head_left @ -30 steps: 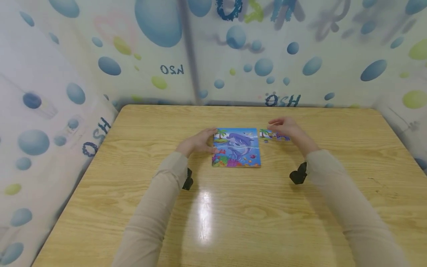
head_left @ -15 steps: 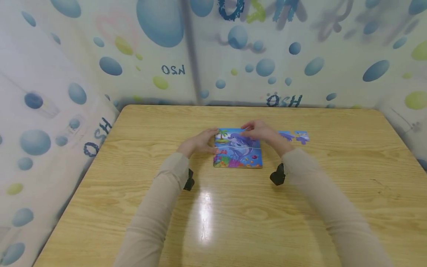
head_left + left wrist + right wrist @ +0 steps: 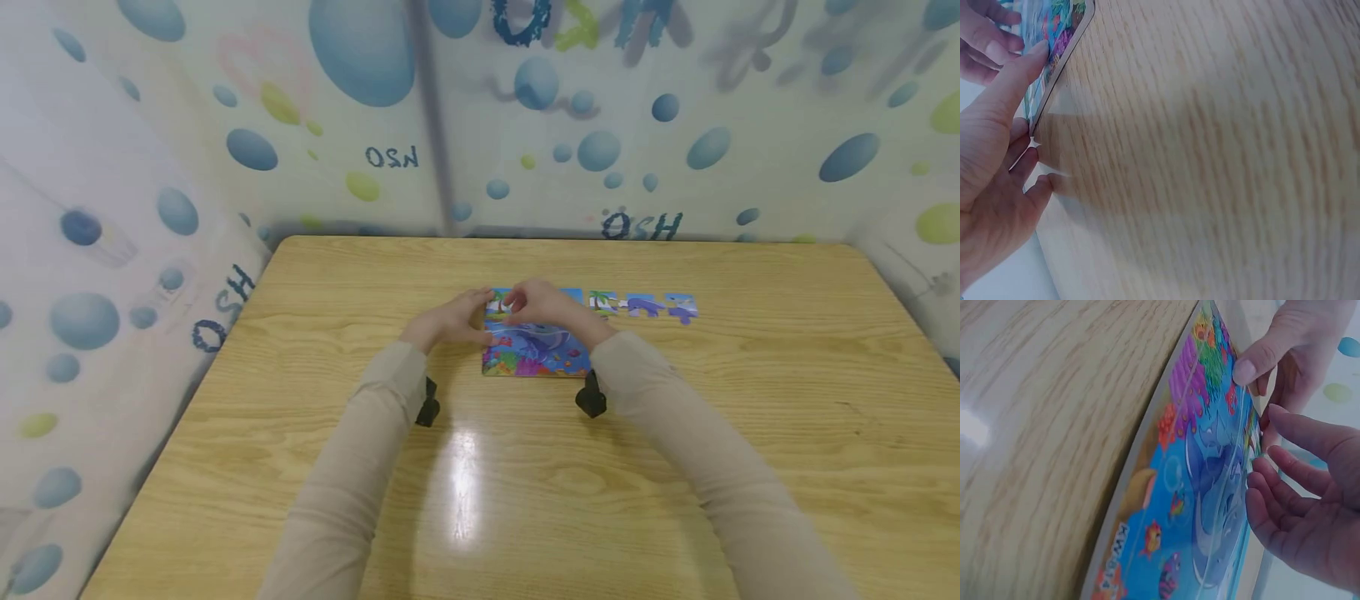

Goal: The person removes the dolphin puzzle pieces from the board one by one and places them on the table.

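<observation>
A square dolphin puzzle board (image 3: 551,362) with a bright sea scene lies flat on the table. My left hand (image 3: 450,320) holds its left edge; the thumb (image 3: 1017,74) lies on top and the other fingers are by the edge and far corner. Over the board's upper left part hovers my right hand (image 3: 546,303), fingers loosely bent, covering much of the picture. In the right wrist view that hand (image 3: 1316,494) shows a gap between thumb and fingers, with nothing visible held. Right of the board lie a palm tree puzzle piece (image 3: 601,301) and a purple dolphin puzzle piece (image 3: 634,302).
Another puzzle piece (image 3: 681,305) lies at the right end of the row. The wooden table (image 3: 300,350) reaches back to a wall (image 3: 480,133) patterned with blue and green spots. A bright reflection shows on the table in front of the board.
My right hand has moved left from above the loose pieces to the board's upper left, uncovering the palm tree and dolphin pieces. The left hand stays at the board's edge.
</observation>
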Action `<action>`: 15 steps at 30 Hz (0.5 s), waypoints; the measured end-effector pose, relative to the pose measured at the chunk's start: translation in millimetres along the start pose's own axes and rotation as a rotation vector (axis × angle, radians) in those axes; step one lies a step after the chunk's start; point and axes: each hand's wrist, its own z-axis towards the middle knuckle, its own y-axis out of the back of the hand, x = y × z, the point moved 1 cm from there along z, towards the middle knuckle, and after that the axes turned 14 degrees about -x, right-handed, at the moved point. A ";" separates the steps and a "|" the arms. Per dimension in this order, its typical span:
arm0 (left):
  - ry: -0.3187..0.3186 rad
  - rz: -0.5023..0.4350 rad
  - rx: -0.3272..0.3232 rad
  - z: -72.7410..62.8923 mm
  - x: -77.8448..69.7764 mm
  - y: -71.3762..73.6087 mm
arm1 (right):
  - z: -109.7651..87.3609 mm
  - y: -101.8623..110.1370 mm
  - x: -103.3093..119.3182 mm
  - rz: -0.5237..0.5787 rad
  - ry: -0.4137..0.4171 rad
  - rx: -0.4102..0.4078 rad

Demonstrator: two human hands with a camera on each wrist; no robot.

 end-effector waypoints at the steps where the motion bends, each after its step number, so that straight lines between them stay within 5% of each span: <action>1: -0.002 -0.003 0.001 -0.1 0.1 0.0 | 0.5 -1.4 1.4 -0.007 0.001 0.012; 15: -0.004 -0.022 0.029 -2.3 0.4 0.4 | 5.2 -11.3 11.5 -0.127 0.059 0.092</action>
